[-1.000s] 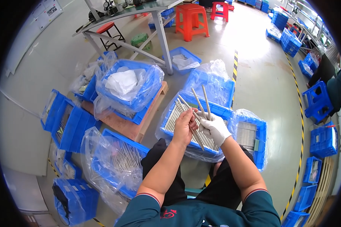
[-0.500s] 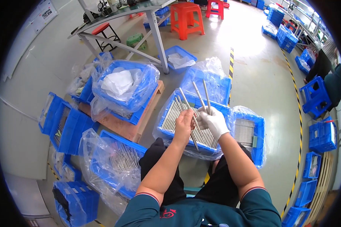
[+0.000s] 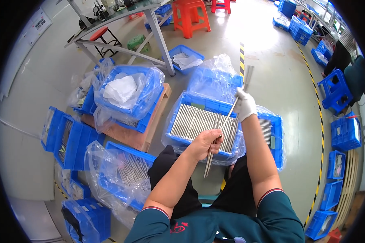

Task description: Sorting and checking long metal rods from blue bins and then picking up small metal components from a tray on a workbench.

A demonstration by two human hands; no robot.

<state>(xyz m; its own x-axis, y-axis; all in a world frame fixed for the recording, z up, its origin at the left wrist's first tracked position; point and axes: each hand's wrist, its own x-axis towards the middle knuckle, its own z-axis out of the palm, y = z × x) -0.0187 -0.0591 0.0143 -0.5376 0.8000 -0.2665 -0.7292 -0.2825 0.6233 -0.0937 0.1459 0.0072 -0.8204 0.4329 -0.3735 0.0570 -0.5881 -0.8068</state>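
Note:
My bare left hand (image 3: 207, 144) is closed around a small bunch of thin metal rods (image 3: 209, 162), whose lower ends stick out below the fist. My right hand (image 3: 245, 105), in a white glove, is raised to the upper right with its fingers closed on metal rods. One blurred rod (image 3: 249, 77) rises above the glove; another thin rod (image 3: 230, 113) slants from the glove down toward my left fist. Beneath both hands stands a blue crate (image 3: 219, 106) lined with clear plastic, filled with a row of similar metal rods (image 3: 194, 123) lying side by side.
A second rod-filled blue crate (image 3: 276, 153) adjoins on the right. Left of my legs is a plastic-covered crate (image 3: 109, 184) of loose rods. Stacked crates (image 3: 144, 115) rest on a wooden pallet (image 3: 152, 131). A workbench (image 3: 121, 20) and red stool (image 3: 190, 18) stand beyond; a person sits far right.
My right hand has moved up and right, away from my left, carrying rods. My left hand has lowered slightly and turned, still gripping its rods. The view has shifted a little.

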